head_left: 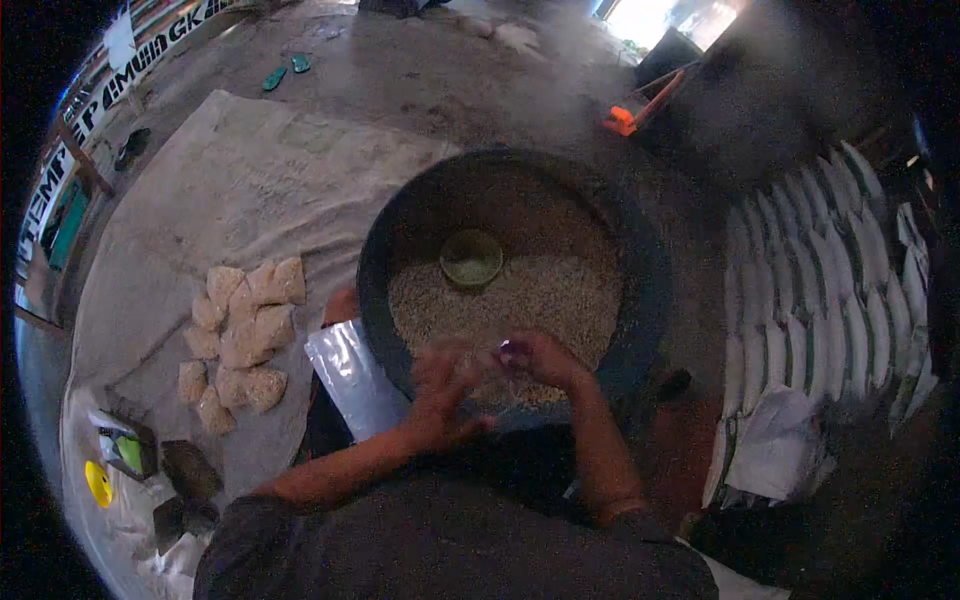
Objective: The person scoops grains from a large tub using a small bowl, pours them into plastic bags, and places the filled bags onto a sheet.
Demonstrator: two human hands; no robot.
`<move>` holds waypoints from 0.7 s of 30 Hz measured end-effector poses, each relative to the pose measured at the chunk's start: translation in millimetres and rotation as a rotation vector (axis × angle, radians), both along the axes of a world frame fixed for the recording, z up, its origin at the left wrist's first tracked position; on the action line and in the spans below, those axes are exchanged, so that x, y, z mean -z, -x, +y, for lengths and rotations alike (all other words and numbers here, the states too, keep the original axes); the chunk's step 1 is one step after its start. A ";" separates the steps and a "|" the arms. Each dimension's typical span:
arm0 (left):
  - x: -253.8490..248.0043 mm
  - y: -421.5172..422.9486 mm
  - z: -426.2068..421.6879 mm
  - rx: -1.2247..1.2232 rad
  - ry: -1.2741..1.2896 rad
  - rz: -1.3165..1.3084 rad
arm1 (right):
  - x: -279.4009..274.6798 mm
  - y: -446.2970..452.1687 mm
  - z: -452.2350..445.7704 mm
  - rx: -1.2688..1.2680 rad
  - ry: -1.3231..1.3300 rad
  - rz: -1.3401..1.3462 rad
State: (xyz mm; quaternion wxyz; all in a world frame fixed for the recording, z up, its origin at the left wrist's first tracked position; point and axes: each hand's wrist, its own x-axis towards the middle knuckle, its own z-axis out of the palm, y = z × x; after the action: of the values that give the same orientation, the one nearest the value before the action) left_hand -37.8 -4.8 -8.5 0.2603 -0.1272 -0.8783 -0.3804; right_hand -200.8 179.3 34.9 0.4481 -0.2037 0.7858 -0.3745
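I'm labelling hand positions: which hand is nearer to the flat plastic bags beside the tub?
Left. The left hand is just to the right of the plastic bags; the right hand is farther right, over the tub's near side.

A matt, dark tub (650, 270) that looks like plastic holds rough, grainy beans (550, 290) beside a glossy, smooth stack of clear plastic bags (352, 375). A wrinkled, matt cloth sheet (270, 170) lies under filled packets (245, 335) of thin, see-through plastic with lumpy surfaces.
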 end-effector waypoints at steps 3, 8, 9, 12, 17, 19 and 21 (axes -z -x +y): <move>0.4 16.3 -12.3 -0.365 -0.108 -0.277 | -26.1 3.2 -18.4 -0.215 0.002 0.112; 46.8 9.1 -38.0 -0.276 -0.500 -0.538 | 62.4 64.7 -65.2 0.258 0.254 0.011; 51.7 4.4 -42.9 -0.306 -0.428 -0.573 | 92.9 83.2 -66.5 0.207 0.111 0.188; 62.2 -9.4 -47.0 -0.273 -0.450 -0.627 | 203.0 136.0 -88.1 0.228 -0.138 0.582; 150.9 -24.3 -25.0 -0.198 -1.043 -0.668 | 188.2 157.1 -148.3 0.342 -0.302 0.756; 70.0 -6.9 -49.2 -0.169 -0.631 -0.504 | 160.7 165.0 -144.4 0.260 -0.371 0.776; 58.8 5.9 -63.4 -0.162 -0.587 -0.577 | 139.0 168.1 -141.9 0.189 -0.404 0.760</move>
State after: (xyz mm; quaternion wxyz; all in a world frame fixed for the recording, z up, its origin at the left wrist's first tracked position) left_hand -43.7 -68.1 -67.3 0.0579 0.1335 -0.7767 -0.6128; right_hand -368.8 37.4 -104.1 0.1216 -0.1624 0.9675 -0.1511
